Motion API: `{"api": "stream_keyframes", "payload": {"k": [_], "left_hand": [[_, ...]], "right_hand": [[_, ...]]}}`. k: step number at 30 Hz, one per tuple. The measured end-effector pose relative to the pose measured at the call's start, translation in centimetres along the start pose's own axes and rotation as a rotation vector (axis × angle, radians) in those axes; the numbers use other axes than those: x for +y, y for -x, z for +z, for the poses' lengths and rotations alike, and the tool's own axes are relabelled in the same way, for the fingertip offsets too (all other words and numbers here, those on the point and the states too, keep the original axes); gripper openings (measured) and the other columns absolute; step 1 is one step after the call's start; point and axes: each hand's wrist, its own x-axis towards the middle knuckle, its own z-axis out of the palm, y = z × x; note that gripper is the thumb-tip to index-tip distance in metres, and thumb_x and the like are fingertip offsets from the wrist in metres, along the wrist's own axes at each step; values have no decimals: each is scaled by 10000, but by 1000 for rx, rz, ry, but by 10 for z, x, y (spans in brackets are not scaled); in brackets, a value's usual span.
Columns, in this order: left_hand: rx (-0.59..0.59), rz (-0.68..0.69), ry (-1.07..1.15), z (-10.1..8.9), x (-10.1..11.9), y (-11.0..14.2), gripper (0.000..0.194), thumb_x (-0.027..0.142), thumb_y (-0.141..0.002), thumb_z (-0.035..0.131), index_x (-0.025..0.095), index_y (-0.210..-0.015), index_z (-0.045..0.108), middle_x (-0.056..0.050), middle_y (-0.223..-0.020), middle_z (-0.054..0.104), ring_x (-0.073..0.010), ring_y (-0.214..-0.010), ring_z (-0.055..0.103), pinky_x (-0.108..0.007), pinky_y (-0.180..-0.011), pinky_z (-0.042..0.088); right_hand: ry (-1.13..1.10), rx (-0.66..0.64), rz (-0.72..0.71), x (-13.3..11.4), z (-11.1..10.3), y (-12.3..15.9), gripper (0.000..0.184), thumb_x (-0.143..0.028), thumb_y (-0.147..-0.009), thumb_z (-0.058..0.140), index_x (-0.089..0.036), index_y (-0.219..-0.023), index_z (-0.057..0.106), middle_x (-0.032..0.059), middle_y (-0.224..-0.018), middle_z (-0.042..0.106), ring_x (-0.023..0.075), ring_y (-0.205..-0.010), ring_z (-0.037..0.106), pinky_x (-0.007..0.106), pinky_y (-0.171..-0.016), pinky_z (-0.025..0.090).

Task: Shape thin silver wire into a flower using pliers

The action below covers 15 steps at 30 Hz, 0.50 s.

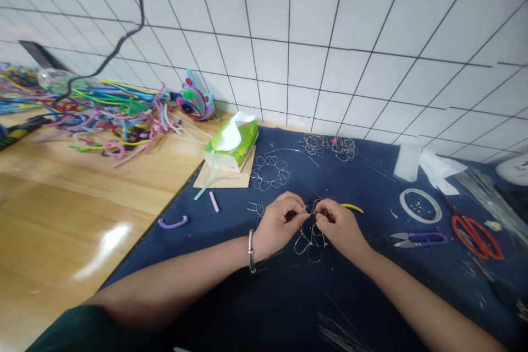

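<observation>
My left hand (282,222) and my right hand (339,224) meet over the dark blue cloth, fingers pinched close together. Between them they grip a looped wire flower (310,243), whose thin petal loops hang below the fingertips. The exact spot of wire in each pinch is too fine to make out. Behind my right fingers shows a yellow curved handle (352,208), its other end hidden. A similar wire flower (270,172) with small pink beads lies flat beyond my left hand.
Purple snips (424,238), red-handled scissors (476,236) and a white ring dish (421,205) of beads lie right. Wire bundles (328,146) rest near the wall. A green tissue pack (233,143) stands back left, with pipe cleaners (119,115) on the wooden table (165,198).
</observation>
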Motion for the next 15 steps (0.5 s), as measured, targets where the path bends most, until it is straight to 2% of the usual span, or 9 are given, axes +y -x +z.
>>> {"api": "stream_keyframes", "payload": {"k": [5,10,15], "left_hand": [[-26,-26,23,-2,-2,-1,39,155,-778,567,148,-740,571,-36,-849,582,-121,-780,546,-262,-721,450],[-75,-64,12,-4,2,1,74,208,-829,508,160,-814,563,-3,-751,568,-105,-702,525,-229,-665,433],[-116,4,-96,-3,2,1,175,263,-865,456,163,-786,577,-6,-714,571,-115,-688,519,-249,-688,413]], "right_hand": [[-63,-25,-4,-1,-2,4,73,-227,-752,448,-196,-714,502,-49,-588,433,92,-540,414,211,-520,347],[-56,-9,-27,-1,-5,8,88,-242,-774,453,-197,-742,522,-43,-603,463,95,-549,432,213,-529,358],[5,26,-54,1,-3,10,73,-228,-768,477,-200,-726,531,-45,-582,479,94,-535,449,212,-521,365]]}}
